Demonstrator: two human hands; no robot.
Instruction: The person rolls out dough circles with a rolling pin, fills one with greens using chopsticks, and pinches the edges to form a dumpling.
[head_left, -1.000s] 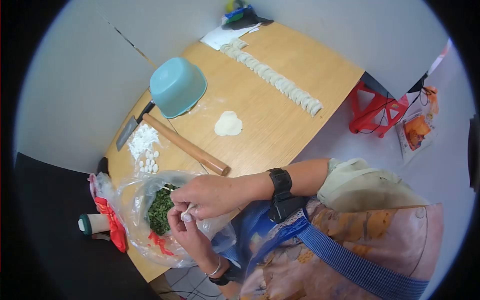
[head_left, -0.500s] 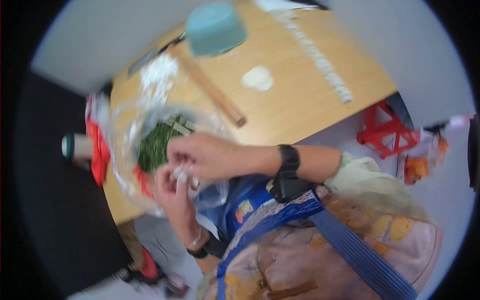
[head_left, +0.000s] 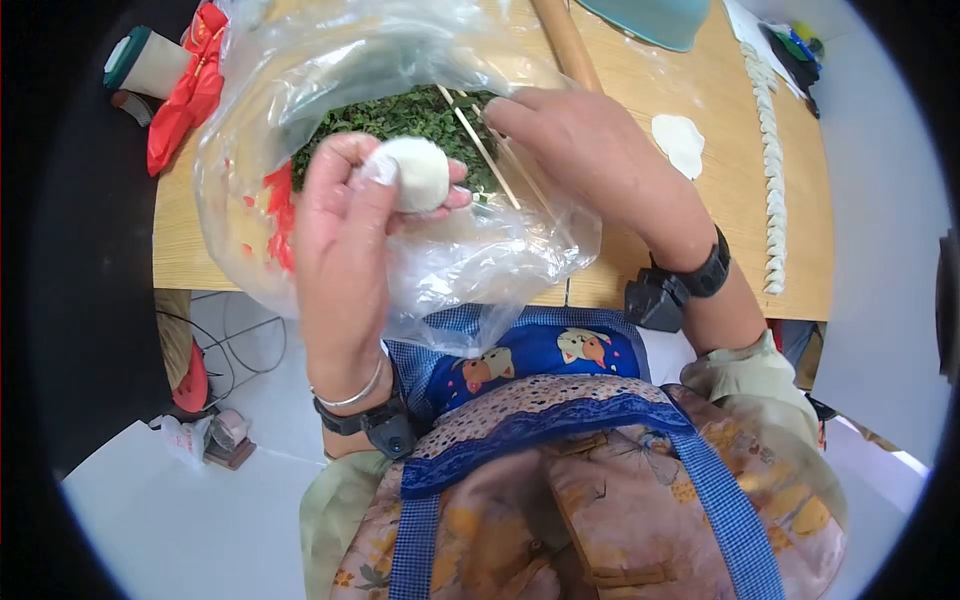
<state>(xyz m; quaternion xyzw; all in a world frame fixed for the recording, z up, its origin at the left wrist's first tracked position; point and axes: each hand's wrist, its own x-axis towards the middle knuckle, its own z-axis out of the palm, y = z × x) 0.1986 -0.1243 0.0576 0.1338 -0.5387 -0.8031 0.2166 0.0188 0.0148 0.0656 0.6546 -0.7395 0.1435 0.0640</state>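
A round white dough wrapper [head_left: 422,174] lies across the fingers of my left hand [head_left: 350,215], with the thumb pressed on its edge. Beneath that hand is a clear plastic bag [head_left: 240,215] holding chopped green filling [head_left: 400,112]. Two pale chopsticks [head_left: 480,145] rest in the filling at its right side. My right hand [head_left: 570,135] is over the right part of the bag, fingers bent down by the upper ends of the chopsticks; its fingertips are partly hidden, and a grip on them is unclear.
A rolling pin [head_left: 566,45] and a teal bowl [head_left: 660,18] are at the back. Another flat wrapper [head_left: 680,144] lies right of my right hand. A long row of folded dumplings [head_left: 772,180] lines the table's right side. A cup [head_left: 148,62] and red bag [head_left: 190,95] are far left.
My hands, together before, have come apart. The right hand has moved to the chopsticks, while the wrapper now shows flat in the left. The camera view has turned and come closer to the bag.
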